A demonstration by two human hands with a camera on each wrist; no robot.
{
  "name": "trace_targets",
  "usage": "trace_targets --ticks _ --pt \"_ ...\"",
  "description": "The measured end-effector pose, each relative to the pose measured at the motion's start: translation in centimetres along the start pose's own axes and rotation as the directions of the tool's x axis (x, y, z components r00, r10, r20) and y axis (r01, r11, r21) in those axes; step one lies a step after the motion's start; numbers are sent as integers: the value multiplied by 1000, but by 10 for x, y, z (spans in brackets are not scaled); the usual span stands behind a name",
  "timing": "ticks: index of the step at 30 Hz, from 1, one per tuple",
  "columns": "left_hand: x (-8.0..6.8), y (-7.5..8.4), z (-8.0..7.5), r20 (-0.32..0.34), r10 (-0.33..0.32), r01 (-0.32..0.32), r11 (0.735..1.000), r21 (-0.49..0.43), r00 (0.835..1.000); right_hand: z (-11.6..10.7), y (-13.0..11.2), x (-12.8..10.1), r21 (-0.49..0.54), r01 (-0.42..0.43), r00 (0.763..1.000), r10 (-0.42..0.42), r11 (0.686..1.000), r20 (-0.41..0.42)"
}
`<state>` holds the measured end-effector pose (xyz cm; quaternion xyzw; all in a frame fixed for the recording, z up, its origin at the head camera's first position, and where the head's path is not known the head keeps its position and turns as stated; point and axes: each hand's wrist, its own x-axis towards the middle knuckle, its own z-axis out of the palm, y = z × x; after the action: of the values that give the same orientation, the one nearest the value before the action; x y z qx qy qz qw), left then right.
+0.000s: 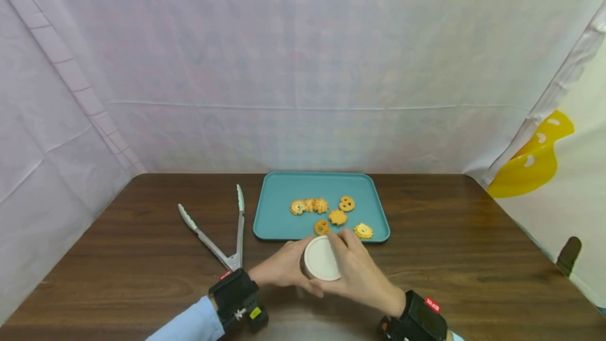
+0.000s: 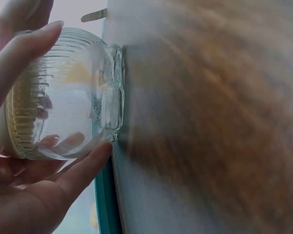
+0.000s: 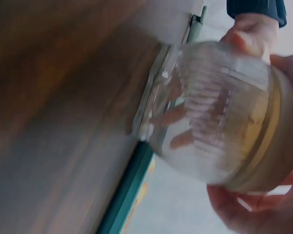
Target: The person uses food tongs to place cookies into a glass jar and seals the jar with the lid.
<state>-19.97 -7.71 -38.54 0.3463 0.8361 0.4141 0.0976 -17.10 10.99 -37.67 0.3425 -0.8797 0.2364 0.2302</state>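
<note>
Dark wood-grain table, rounded far corners. Pale lilac cloth backdrop behind and at left, horizontal crease across it. White curtain with yellow shape at right. Soft, even light.

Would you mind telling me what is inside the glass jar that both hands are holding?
Through the ribbed wall of the glass jar only fingers and light show; it looks empty. The white lid covers its mouth from above, under the right hand, while the left hand steadies its side.
</note>
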Motion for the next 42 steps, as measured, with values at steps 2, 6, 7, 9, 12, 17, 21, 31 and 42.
trace_targets --ticks 2,6,7,9,12,17,21,31,42 --pt "0 0 0 5 -2 2 1000 -2 1000 -1 3 1 45 8 999 -9 999 32" --pt "0 0 1 4 -4 4 1000 9 1000 -5 10 3 158 0 992 -20 987 128" --pt "0 0 1 3 -4 4 1000 12 1000 -5 12 4 179 -3 989 -24 984 149" --pt "0 0 1 -1 -6 6 1000 15 1000 -6 16 5 219 -11 983 -30 976 183" --pt "1 1 2 -2 -9 9 1000 19 1000 -8 17 5 238 -23 977 -29 971 211" --pt "1 2 2 10 -17 17 1000 4 1000 -8 5 3 165 -76 979 42 983 201" --pt "0 2 1 21 -14 15 1000 -18 1000 -5 -10 0 20 -96 992 94 995 87" --pt "0 3 1 15 15 -15 1000 2 1000 -2 -9 0 -66 -5 1000 5 998 -4" --pt "0 0 2 23 3 -4 1000 22 1000 -8 4 3 114 12 992 -27 993 125"
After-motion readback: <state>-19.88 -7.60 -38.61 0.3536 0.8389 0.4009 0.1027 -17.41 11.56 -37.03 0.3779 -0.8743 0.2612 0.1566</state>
